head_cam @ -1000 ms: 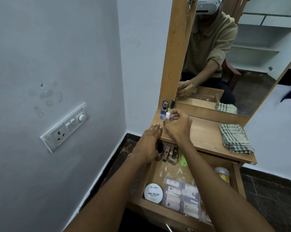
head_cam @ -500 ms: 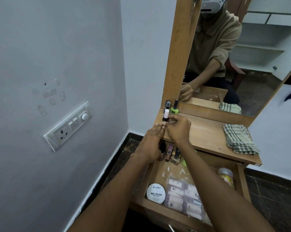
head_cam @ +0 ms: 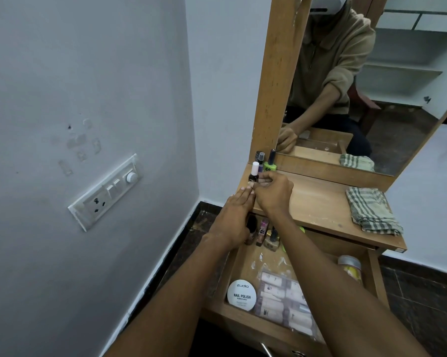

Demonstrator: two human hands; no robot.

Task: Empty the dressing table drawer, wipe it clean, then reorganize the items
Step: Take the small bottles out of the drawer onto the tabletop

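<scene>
Emptying has barely begun: right hand (head_cam: 274, 193) pinches a white-capped dark polish bottle (head_cam: 254, 173) on the wooden surface (head_cam: 317, 202); left hand (head_cam: 234, 217) lies flat; the wooden drawer (head_cam: 371, 269) remains mostly full, unwiped.

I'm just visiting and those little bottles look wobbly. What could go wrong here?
The white-capped bottle stands close to the tabletop's left edge; the right hand beside it could knock it off. It could also topple the green bottle just behind. Anything falling might land in the open drawer.
</scene>
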